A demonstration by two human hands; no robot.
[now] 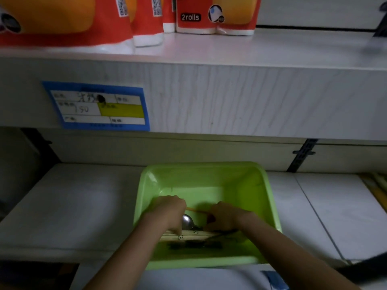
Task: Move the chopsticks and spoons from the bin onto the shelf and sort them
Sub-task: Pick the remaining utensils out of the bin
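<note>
Inside the bright green plastic bin [259, 185] on the white lower shelf [69, 206], pale wooden chopsticks [188, 235] and a shiny metal spoon [187, 221] lie. The left hand [167, 210] pinches the chopsticks; the right hand [225, 216] grasps a thin orange stick [196, 210] (fingers curled). Red paper-roll packs [215, 15] stand above.

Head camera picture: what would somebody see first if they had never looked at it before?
The bright green plastic bin jumps out, sitting on the white lower shelf. Both hands are inside it: the left hand and right hand reach among pale wooden chopsticks and a shiny metal spoon. Up top stand red and orange paper roll packs.
</note>
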